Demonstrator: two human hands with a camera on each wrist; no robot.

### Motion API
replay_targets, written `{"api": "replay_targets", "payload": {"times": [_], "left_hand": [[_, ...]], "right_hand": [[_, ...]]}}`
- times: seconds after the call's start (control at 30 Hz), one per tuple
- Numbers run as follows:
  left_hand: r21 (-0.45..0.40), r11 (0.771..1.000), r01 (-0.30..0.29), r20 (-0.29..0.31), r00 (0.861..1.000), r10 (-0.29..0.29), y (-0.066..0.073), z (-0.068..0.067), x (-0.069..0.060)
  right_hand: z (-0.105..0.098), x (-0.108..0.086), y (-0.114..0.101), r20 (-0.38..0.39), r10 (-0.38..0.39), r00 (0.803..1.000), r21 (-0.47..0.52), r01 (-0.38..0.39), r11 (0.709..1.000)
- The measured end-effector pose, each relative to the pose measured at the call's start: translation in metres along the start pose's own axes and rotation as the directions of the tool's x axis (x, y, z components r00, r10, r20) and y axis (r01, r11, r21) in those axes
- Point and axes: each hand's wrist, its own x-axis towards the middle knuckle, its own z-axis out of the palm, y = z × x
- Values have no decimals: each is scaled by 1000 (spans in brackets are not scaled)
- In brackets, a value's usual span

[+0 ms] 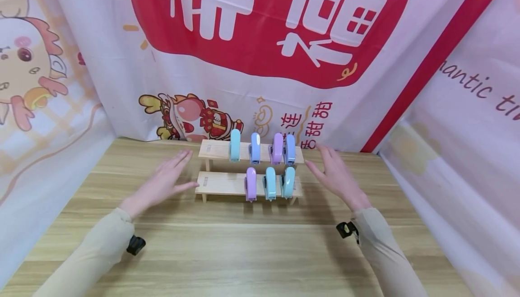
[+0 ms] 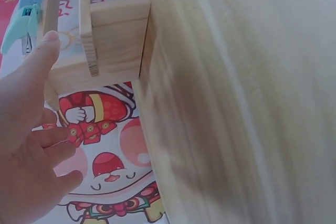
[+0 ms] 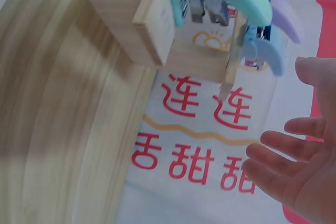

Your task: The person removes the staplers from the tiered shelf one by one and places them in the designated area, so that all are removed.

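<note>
Seven staplers [image 1: 270,183], on shelves [image 1: 225,184]: probably light, rigid, slick; hold mid-body. Left grip [image 1: 165,179], right grip [image 1: 338,175]: both released, empty.

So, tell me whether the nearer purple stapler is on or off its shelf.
On: in the head view, the purple stapler rests on the nearer wooden shelf, beside a teal stapler.
</note>
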Motion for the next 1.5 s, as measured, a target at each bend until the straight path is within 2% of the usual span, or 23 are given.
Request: {"api": "replay_targets", "payload": {"times": [0.33,0.53,0.8,1.23,1.5], "left_hand": [[-42,998,49,56,997,-46,2,9,-6],[-40,999,25,37,999,-24,4,13,-7],[-30,1000,0,21,1000,0,8,19,-8],[-29,1000,-10,27,1000,11,11,26,-6],[-20,1000,-23,19,1000,23,12,29,-4]], "right_hand": [[2,8,-14,2,-1,1000,59,1,998],[4,16,-20,-11,-61,998,61,62,996],[9,27,-25,-1,-82,997,85,82,993],[15,40,-36,72,-33,997,140,23,990],[16,45,-39,88,8,996,129,-19,992]]}}
